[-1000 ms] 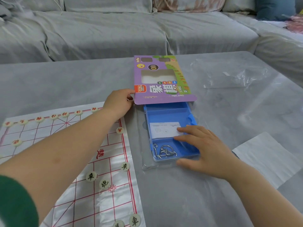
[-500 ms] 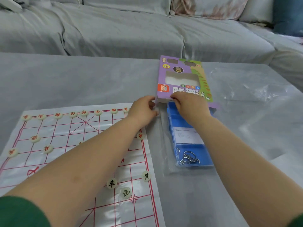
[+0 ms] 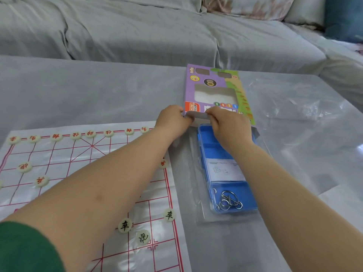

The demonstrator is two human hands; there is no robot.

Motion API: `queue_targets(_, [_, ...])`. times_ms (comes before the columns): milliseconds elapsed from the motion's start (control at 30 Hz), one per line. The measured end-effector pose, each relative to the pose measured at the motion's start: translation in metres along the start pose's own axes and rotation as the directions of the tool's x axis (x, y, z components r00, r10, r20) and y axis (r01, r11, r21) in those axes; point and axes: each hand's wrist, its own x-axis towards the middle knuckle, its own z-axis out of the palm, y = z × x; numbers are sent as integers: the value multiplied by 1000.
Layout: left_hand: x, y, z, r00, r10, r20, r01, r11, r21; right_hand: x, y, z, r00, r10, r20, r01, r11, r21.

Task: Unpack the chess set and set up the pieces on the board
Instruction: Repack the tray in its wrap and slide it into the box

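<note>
A purple cardboard box [image 3: 212, 85] lies on the table, its near end lifted slightly. My left hand [image 3: 172, 119] pinches the box's near left corner, and my right hand [image 3: 227, 124] grips the near edge beside it. A blue plastic tray [image 3: 222, 154] sticks out from under the box towards me, holding a white paper slip [image 3: 225, 169] and metal ring puzzles [image 3: 228, 201]. To the left lies the white chess board sheet [image 3: 78, 173] with red lines. Several round pieces stand on it, a row [image 3: 75, 135] along the far edge and a few [image 3: 124, 225] near me.
Clear plastic wrap [image 3: 294, 99] lies crumpled to the right of the box. A white paper sheet [image 3: 345, 205] sits at the right edge. A grey cloth-covered sofa [image 3: 137, 32] runs along the far side of the grey table [image 3: 88, 91].
My right hand left the blue tray and moved up to the box's near edge. My left hand stayed at the box's corner. The view shifted left and closer.
</note>
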Motion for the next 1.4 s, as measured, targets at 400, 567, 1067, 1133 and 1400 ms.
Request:
queue_targets(400, [-11,2,5,954,296,54,-293,873,391,-18,10,7,996,-37,-83,56,969,239])
queue_targets(567, [-20,1,-1,953,275,129,-302,822,482,-74,18,-5,975,-189,-113,215,928,305])
queue_targets(1067, [-46,15,2,970,223,101,-243,830,502,-148,9,-17,904,-392,169,306,871,386])
queue_targets(1133, [-47,16,1,971,219,96,-238,847,476,-137,12,-25,938,-290,187,167,855,491])
queue_targets(1400, [-51,14,3,962,257,92,-272,879,392,-76,16,5,966,-126,225,94,985,147])
